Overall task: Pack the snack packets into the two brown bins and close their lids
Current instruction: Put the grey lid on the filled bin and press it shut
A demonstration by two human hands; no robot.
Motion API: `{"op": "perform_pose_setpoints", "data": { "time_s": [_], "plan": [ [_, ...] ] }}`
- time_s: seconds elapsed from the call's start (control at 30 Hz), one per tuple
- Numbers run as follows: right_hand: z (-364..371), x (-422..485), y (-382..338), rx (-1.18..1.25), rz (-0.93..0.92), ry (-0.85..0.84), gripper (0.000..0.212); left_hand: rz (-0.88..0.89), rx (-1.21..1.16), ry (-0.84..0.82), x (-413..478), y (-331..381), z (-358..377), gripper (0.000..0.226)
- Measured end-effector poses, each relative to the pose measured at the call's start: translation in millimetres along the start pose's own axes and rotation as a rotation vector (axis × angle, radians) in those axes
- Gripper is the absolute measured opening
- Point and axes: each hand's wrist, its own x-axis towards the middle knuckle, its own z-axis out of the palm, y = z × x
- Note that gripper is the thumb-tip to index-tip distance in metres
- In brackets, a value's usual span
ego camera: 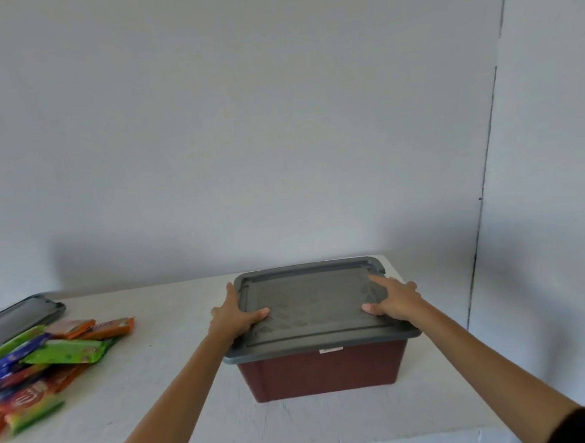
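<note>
White table (200,438) against pale wall (269,112)
</note>
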Motion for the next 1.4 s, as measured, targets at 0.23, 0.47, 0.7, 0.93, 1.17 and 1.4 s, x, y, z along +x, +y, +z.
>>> {"op": "perform_pose_setpoints", "data": {
  "time_s": [0.23, 0.47, 0.7, 0.93, 1.17, 1.4],
  "plan": [
    [9, -10, -6, -0.103, -0.041, 0.094, 0.074, 0.142, 0.601, 0.243, -18, 14, 32, 0.067],
    [19, -15, -10, -0.313, -0.129, 0.134, 0.058, 0.237, 0.655, 0.169, -16, 6, 29, 0.073],
    [15, -16, -9, -0.44, -0.168, 0.068, 0.049, 0.188, 0.735, 0.022, -22, 11, 30, 0.073],
    [23, -27, -10, -0.446, -0.184, 0.063, 0.048, 0.271, 0.723, -0.016, -27, 8, 30, 0.068],
    [68, -43, -27, -0.117, -0.469, 0.583, 0.035, 0.514, 0.471, 0.132, -46, 9, 44, 0.046],
    [72, -32, -27, -0.119, -0.545, 0.721, 0.03, 0.707, 0.373, 0.315, -41, 8, 43, 0.031]
  ]
}}
